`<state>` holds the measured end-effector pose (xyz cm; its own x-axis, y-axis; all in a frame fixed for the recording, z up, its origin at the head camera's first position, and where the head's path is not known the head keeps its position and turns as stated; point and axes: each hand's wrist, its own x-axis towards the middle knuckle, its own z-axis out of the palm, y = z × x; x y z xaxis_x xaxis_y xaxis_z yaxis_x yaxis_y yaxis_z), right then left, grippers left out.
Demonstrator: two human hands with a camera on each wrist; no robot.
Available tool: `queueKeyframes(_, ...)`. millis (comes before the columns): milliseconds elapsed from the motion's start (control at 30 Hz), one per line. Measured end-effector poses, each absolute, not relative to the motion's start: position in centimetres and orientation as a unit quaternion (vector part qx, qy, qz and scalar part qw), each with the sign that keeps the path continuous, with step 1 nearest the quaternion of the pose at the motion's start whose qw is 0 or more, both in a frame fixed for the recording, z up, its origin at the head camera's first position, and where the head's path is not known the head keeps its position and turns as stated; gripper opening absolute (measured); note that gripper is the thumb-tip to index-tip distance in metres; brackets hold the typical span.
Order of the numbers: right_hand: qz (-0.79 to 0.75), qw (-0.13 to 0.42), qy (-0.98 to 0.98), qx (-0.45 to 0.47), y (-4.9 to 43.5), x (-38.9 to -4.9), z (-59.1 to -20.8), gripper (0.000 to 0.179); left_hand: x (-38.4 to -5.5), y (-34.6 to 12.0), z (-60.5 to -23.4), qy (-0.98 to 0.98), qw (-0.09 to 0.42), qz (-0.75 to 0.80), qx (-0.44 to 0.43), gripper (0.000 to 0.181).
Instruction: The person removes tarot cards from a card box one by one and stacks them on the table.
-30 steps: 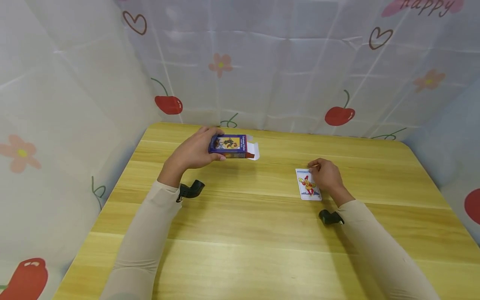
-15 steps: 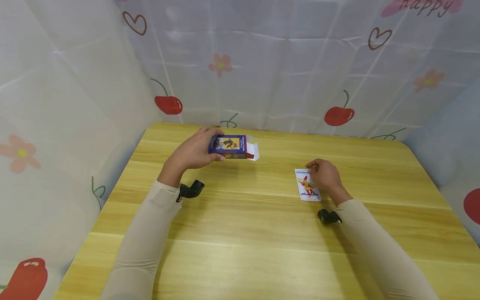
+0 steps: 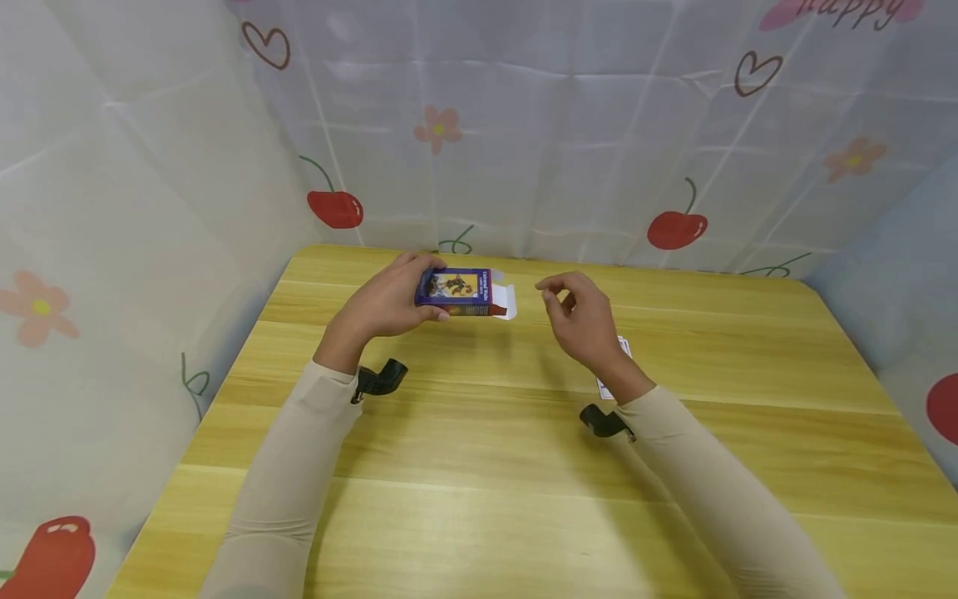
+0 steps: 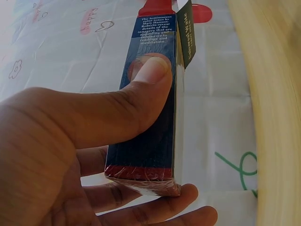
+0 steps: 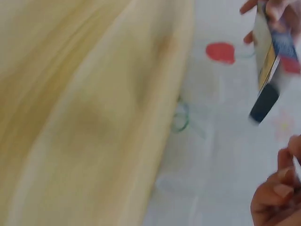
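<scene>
My left hand [image 3: 385,295] grips a blue tarot card box [image 3: 452,285] above the back left of the table. The box's end flap [image 3: 506,301] hangs open toward the right. In the left wrist view the thumb presses on the dark side of the box [image 4: 141,150], near small printed text. My right hand [image 3: 584,320] hovers right of that flap with loosely bent fingers and nothing between them. Behind the right wrist, a white-edged card [image 3: 624,346] lies on the table, mostly hidden. The right wrist view, blurred, shows the box [image 5: 277,52] above my right hand's fingers [image 5: 275,193].
A pale yellow wooden table [image 3: 464,499] spreads below both arms. White printed curtains [image 3: 554,150] with cherries, flowers and hearts close off its back and sides. A black wrist camera [image 3: 382,378] sits at the left cuff, another black camera [image 3: 602,421] at the right.
My right hand has left the card on the table and moved left and back toward the box's flap. My left hand and the box stay where they were.
</scene>
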<state>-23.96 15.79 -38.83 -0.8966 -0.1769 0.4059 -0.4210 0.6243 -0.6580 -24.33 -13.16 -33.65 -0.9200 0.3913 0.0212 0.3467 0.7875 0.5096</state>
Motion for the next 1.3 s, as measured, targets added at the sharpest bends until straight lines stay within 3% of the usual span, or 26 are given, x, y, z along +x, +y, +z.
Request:
queueKeyframes(67, 0.417, 0.148, -0.876, 0.191, 14.5, -23.9, -38.0, 0.018, -24.3, -13.2, -33.6, 0.945, 0.042, 0.261, 0.195, 0.071)
queueKeyframes(200, 0.447, 0.088, -0.870, 0.188, 12.7, -24.3, -37.0, 0.018, -24.2, -13.2, -33.5, 0.944, 0.042, 0.262, 0.196, 0.071)
queueKeyframes(700, 0.535, -0.148, -0.831, 0.050, 10.7, -25.7, -36.1, 0.022, -24.1, -13.2, -33.5, 0.943, 0.039, 0.266, 0.196, 0.073)
queueKeyframes(933, 0.531, -0.184, -0.826, 0.034, 10.2, -25.7, -36.0, 0.020, -24.2, -13.2, -33.5, 0.943, 0.035, 0.267, 0.198, 0.071)
queueKeyframes(1300, 0.544, -0.160, -0.823, 0.033, 11.9, -25.5, -36.1, 0.029, -24.1, -13.2, -33.4, 0.946, 0.040, 0.258, 0.190, 0.073)
